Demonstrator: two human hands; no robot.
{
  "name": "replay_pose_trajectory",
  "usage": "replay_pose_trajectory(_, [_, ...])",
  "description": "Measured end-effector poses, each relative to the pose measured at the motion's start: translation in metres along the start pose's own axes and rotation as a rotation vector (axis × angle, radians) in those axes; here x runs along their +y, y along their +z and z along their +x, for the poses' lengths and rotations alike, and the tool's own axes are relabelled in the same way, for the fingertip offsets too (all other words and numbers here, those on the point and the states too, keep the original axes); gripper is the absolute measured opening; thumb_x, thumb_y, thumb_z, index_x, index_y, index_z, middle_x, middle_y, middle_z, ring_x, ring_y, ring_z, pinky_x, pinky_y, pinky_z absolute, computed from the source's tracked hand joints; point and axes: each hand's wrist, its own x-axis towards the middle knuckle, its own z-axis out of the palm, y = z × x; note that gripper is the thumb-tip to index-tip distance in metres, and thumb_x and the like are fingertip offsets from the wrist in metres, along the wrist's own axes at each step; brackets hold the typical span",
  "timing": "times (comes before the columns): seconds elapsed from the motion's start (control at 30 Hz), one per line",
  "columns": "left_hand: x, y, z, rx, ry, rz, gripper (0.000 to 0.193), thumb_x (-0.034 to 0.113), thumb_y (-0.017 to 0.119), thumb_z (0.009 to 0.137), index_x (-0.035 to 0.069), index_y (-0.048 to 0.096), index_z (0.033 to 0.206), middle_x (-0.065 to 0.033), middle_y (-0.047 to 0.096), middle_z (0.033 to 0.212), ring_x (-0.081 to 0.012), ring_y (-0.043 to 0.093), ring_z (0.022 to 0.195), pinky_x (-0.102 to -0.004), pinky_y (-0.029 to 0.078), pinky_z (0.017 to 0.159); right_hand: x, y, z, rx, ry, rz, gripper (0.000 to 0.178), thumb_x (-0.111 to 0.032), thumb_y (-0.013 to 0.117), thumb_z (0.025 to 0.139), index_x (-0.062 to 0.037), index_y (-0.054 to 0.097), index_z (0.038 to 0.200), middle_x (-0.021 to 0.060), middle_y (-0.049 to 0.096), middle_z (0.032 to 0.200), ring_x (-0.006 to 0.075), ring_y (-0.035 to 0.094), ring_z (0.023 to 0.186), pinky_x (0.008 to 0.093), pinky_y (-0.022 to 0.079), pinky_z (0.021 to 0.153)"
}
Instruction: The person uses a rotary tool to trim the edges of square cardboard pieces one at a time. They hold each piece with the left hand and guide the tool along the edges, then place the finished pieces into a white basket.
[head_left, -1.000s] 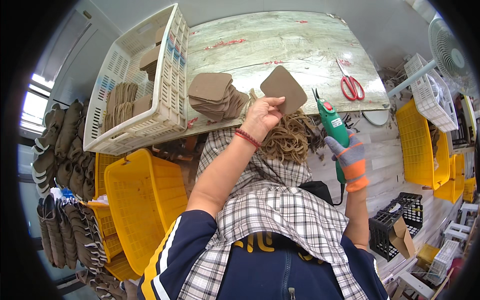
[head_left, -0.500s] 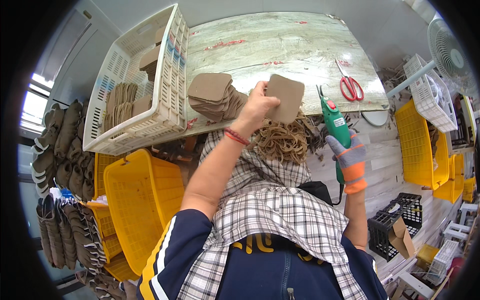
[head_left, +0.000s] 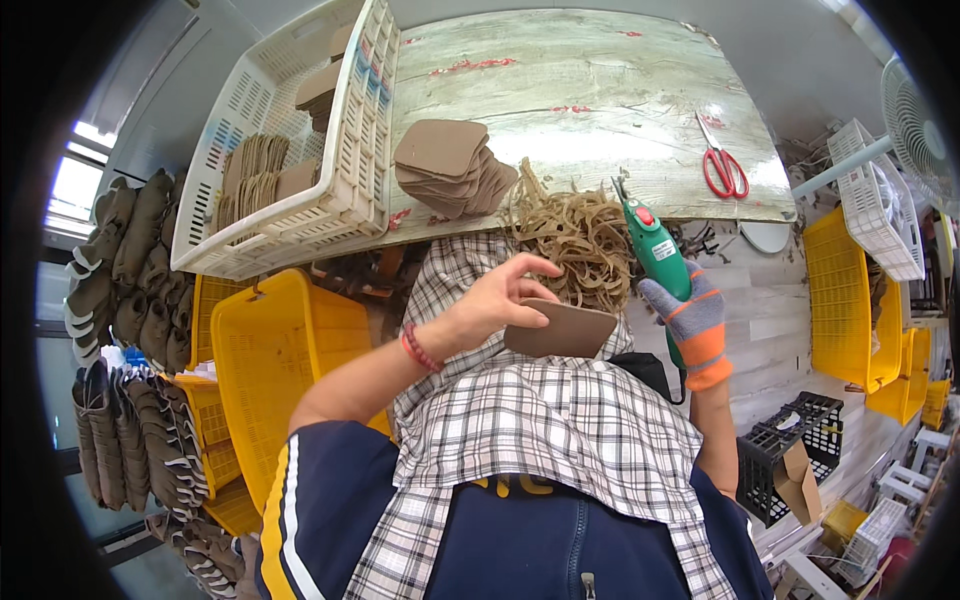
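Note:
Between the thumb and fingers of my left hand is one brown piece with rounded corners, held tilted above my lap. My right hand, in a grey and orange glove, grips green electric scissors with their narrow tip pointing away from me. A tangle of thin brown offcut strips hangs over the table's near edge, between the two hands. Beyond my left hand, a stack of similar brown pieces lies on the table.
A white plastic crate with more brown pieces stands at the table's left. Red-handled scissors lie at the right on the wooden table. Yellow baskets stand on my left. A black crate sits on the floor to the right.
My left hand has drawn the brown piece from near the table edge down toward my lap and tilted it. The electric scissors have shifted slightly left; the whole view has shifted a little.

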Motion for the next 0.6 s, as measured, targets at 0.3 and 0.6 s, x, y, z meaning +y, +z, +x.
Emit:
replay_pose_trajectory(0.3, [-0.093, 0.009, -0.012, 0.137, -0.014, -0.845, 0.032, 0.003, 0.061, 0.087, 0.001, 0.053, 0.118, -0.0092, 0.061, 0.112, -0.0175, 0.060, 0.103, -0.0317, 0.048, 0.092, 0.008, 0.019, -0.003, -0.051, 0.051, -0.023, 0.050, -0.028, 0.080, 0.074, 0.0007, 0.059, 0.109, 0.0041, 0.065, 0.078, 0.0063, 0.056, 0.060, 0.0235, 0.046, 0.053])
replay_pose_trajectory(0.6, [0.003, -0.027, -0.009, 0.271, 0.183, 0.701, 0.026, 0.002, 0.066, 0.075, 0.003, 0.051, 0.096, -0.0022, 0.055, 0.090, -0.0133, 0.055, 0.080, -0.0268, 0.047, 0.074, 0.000, 0.012, -0.005, -0.052, 0.003, -0.058, 0.052, -0.028, 0.081, 0.073, 0.0006, 0.058, 0.110, 0.0054, 0.066, 0.081, 0.0078, 0.058, 0.063, 0.0234, 0.048, 0.056])
